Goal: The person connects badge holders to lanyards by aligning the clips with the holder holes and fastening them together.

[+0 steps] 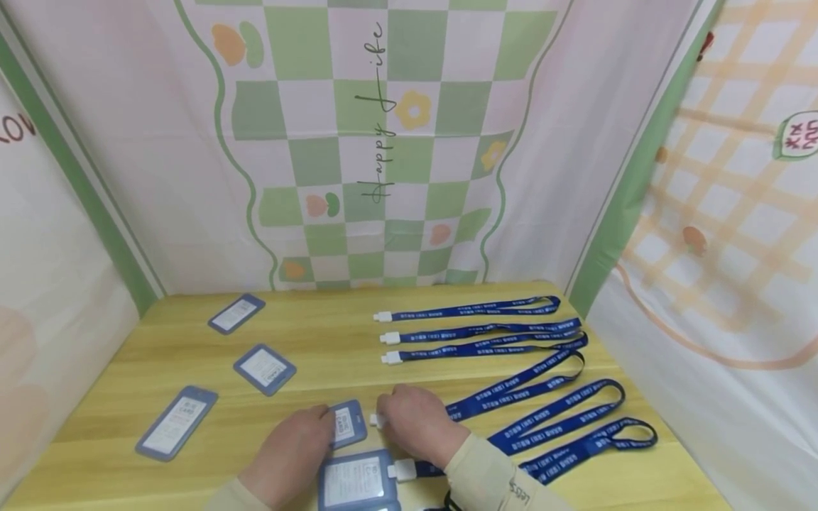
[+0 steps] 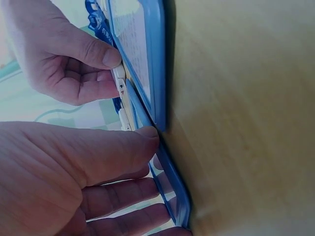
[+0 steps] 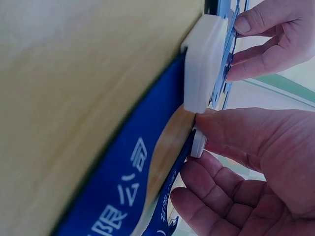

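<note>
My left hand (image 1: 297, 443) pinches a blue-framed badge holder (image 1: 348, 424) by its left end; in the left wrist view the thumb lies on its edge (image 2: 172, 182), with fingers along the other side. Just to the right, my right hand (image 1: 412, 422) pinches the white clip (image 3: 198, 143) of a blue lanyard (image 1: 476, 403) between thumb and fingers. A small gap separates this clip from the badge holder. Nearer the body lies a second badge holder (image 1: 354, 480), its end at the white clip (image 1: 405, 470) of another lanyard, which runs under the right forearm.
Three more badge holders, one of them upper left (image 1: 236, 314), lie on the left of the wooden table (image 1: 319, 326). Several blue lanyards (image 1: 476, 310) are spread along the right side, clips facing left. Printed cloth (image 1: 307, 163) hangs behind and at both sides.
</note>
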Available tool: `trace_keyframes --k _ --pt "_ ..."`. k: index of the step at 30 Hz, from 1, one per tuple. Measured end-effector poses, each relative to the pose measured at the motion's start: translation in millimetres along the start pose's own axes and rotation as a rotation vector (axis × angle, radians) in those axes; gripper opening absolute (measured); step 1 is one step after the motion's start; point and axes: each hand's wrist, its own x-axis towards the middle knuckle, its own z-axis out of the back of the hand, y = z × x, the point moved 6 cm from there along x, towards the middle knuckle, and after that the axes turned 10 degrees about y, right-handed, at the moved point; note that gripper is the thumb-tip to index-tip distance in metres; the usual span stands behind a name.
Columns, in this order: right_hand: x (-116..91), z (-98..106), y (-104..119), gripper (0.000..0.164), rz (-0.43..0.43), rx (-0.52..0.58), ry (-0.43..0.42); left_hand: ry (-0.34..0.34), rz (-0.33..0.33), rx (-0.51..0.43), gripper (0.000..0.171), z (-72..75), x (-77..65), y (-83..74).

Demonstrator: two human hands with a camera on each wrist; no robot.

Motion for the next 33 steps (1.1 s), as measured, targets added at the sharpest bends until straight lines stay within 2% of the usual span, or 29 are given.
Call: trace_keyframes --k 10,17,24,33 --pt "1.2 0.9 -0.8 0.008 0.006 0.013 0.002 0.029 0.018 -0.011 0.026 0.9 4.0 0.2" --pt "1.8 0.6 0.2 0.008 0.013 0.016 -0.001 0.006 0.005 -0.014 0.025 0.2 2.9 -0.3" --pt "3.2 -0.6 2.0 0.010 0.005 0.008 0.007 0.048 0.030 -0.031 0.029 -1.3 3.6 -0.3" --pt "3.0 1.5 5.2 0.010 0.025 -0.024 -0.037 0.024 -0.006 -0.006 0.031 0.4 1.1 -3.9"
